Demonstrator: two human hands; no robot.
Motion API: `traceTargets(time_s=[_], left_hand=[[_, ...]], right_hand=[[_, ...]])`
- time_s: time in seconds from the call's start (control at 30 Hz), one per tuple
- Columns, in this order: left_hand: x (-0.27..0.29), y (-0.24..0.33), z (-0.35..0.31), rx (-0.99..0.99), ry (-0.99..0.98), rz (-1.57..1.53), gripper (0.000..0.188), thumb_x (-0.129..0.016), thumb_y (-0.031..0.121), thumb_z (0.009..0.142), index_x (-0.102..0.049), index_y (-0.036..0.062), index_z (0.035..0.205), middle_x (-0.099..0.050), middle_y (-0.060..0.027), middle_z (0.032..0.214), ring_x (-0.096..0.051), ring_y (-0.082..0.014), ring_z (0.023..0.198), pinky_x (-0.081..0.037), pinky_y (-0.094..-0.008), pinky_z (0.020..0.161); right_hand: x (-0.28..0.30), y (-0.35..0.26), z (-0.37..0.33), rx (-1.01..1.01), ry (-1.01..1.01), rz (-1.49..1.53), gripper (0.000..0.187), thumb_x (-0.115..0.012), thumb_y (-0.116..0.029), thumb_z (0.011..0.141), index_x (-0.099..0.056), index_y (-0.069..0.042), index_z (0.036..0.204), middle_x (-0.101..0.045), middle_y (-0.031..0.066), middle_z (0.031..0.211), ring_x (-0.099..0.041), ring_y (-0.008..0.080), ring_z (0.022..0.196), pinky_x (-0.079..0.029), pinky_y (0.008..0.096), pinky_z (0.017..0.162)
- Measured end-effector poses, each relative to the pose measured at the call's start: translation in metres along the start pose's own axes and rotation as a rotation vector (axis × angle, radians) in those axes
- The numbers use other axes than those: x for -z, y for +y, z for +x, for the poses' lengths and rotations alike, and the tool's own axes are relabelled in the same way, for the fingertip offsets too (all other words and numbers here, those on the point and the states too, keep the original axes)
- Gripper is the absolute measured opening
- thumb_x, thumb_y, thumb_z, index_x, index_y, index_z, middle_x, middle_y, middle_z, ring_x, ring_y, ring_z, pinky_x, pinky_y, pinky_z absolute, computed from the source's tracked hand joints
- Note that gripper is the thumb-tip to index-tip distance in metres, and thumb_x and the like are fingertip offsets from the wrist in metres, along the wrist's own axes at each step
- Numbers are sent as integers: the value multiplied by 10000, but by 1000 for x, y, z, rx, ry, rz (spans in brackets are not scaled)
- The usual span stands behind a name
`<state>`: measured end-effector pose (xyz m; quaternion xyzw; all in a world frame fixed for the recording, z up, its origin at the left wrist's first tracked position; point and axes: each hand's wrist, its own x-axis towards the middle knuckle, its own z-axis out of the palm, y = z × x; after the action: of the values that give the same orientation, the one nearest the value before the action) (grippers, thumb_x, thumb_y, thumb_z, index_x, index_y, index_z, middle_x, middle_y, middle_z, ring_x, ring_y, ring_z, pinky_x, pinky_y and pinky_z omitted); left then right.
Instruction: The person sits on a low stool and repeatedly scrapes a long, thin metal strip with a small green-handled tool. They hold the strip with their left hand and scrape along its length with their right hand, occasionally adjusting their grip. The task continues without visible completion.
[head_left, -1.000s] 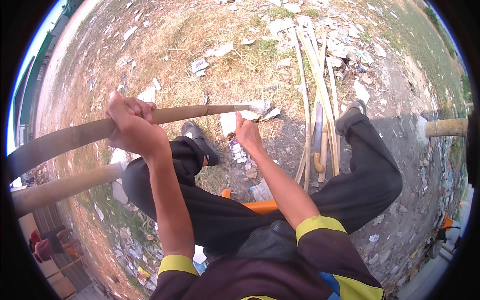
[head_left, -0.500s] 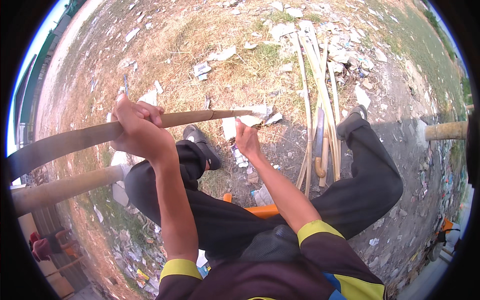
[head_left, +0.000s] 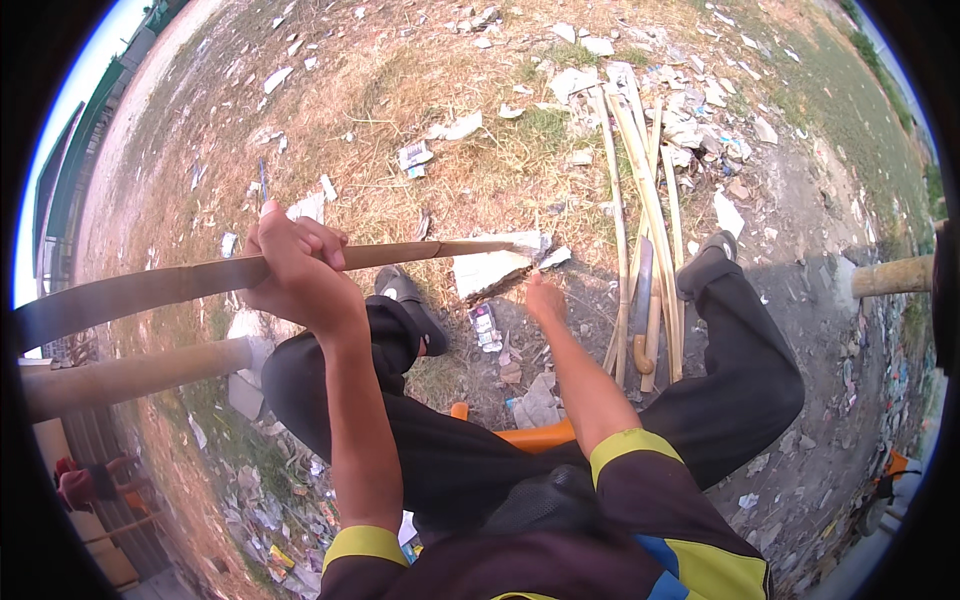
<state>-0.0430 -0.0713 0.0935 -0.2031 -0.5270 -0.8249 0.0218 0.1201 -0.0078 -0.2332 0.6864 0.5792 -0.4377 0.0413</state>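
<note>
A long bamboo strip (head_left: 390, 255) runs from the left rim to a narrow tip in front of me. My left hand (head_left: 305, 265) is closed around it, thumb up, left of the middle. Just below and right of the tip is my right hand (head_left: 545, 300), its fingers curled closed. Whatever it may hold is hidden or too thin to make out. On the ground to the right, several pale bamboo strips (head_left: 643, 170) lie in a loose bundle. A long knife (head_left: 642, 285) with a wooden handle rests among them, near my right foot.
An orange seat (head_left: 540, 436) shows between my legs. Thick bamboo poles stand out at the left (head_left: 140, 375) and right (head_left: 893, 279). Scraps of paper and plastic (head_left: 485, 272) litter the dry grass. Far lower left, a person in red (head_left: 85, 487) is partly visible.
My right hand has moved right, from under the strip's narrow part to just beyond its tip. My left hand keeps hold of the strip, shifted slightly right and down in the picture.
</note>
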Motion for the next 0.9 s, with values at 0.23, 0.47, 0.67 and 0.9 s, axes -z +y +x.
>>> traceTargets(time_s=[0.23, 0.47, 0.67, 0.9], left_hand=[[4, -1, 5, 33, -5, -5, 346, -571, 216, 896, -419, 77, 619, -372, 1, 498, -359, -77, 382, -268, -225, 358], [7, 0, 6, 112, -61, -16, 360, -561, 150, 870, -385, 98, 560, -335, 5, 487, -320, -84, 360, -278, -247, 373], [16, -4, 5, 78, -148, -95, 334, -502, 44, 837, -367, 87, 534, -319, 7, 467, -310, -84, 317, -254, -252, 330], [5, 1, 1, 65, -102, -102, 350, -485, 8, 819, -330, 92, 516, -315, -3, 455, -303, -82, 306, -232, -235, 280]], right_hand=[[30, -21, -18, 303, 160, 235, 559, -342, -477, 935, -571, 32, 898, -608, 266, 914, -571, 419, 918, -414, 469, 798], [64, -92, -122, 617, 16, 370, 549, -308, -433, 960, -569, 32, 831, -590, 261, 703, -577, 446, 726, -431, 467, 660], [39, -92, -136, 636, 87, 249, 592, -295, -438, 959, -613, 32, 789, -585, 305, 733, -572, 475, 764, -428, 512, 711], [49, -93, -147, 649, 40, 301, 524, -333, -361, 964, -587, 52, 765, -559, 286, 659, -563, 466, 683, -413, 490, 628]])
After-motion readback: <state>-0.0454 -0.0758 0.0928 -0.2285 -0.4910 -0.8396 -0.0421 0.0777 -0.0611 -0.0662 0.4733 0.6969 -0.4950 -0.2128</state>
